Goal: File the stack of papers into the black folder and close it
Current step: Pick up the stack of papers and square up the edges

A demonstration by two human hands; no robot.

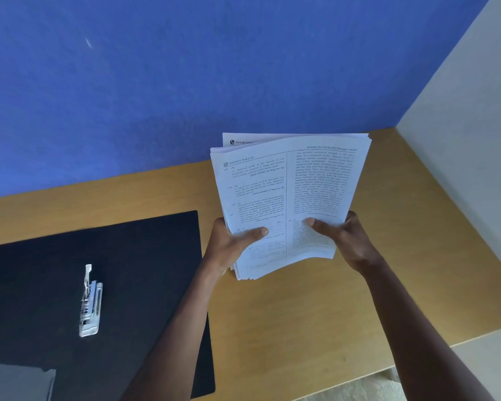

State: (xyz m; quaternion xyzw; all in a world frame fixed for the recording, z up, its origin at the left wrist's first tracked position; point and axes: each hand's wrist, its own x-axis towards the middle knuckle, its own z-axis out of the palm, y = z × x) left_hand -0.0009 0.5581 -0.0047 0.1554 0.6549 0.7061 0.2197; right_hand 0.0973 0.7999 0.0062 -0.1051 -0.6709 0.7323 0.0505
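Note:
A thick stack of printed white papers (289,198) is held upright above the wooden table, its top leaning away from me. My left hand (232,244) grips its lower left edge with the thumb on the front page. My right hand (342,238) grips the lower right edge the same way. The black folder (145,270) lies open and flat on the table to the left of the stack. Its metal lever clip (91,302) stands on the inner cover, with nothing on it.
The wooden table (315,328) meets a blue wall (185,82) at the back and a pale wall (475,125) on the right. The table's front edge runs along the lower right. A grey object (15,380) shows at the bottom left corner.

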